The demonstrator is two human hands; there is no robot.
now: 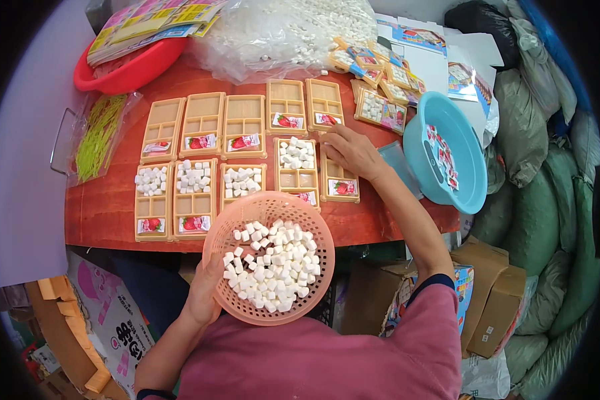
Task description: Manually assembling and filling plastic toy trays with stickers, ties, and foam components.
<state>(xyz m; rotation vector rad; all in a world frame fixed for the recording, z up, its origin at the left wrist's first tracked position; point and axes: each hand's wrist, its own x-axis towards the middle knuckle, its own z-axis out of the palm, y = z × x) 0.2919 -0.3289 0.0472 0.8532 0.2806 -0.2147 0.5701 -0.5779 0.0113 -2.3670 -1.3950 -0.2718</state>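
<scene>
My left hand (pixel 207 293) grips the left rim of a round pink perforated basket (pixel 247 208), held against my body in front of the table edge. White marshmallows (pixel 277 275) fill much of its bottom. Over the upper compartment of a beige divided tray (pixel 342 175) is my right hand (pixel 353 152), its fingers curled downward; what lies under them is hidden. That tray has a strawberry-printed packet (pixel 343 187) in its lower compartment. The tray to its left (pixel 299 180) carries marshmallows on top and a packet below. Three more front-row trays likewise contain marshmallows and packets.
Behind stand several beige trays (pixel 203 112) with packets only. A blue basin (pixel 477 150) of packets is at right, near stacked filled packs (pixel 380 110). At left are a red basin (pixel 123 75) and green ties (pixel 100 137); a large marshmallow bag (pixel 247 40) lies behind.
</scene>
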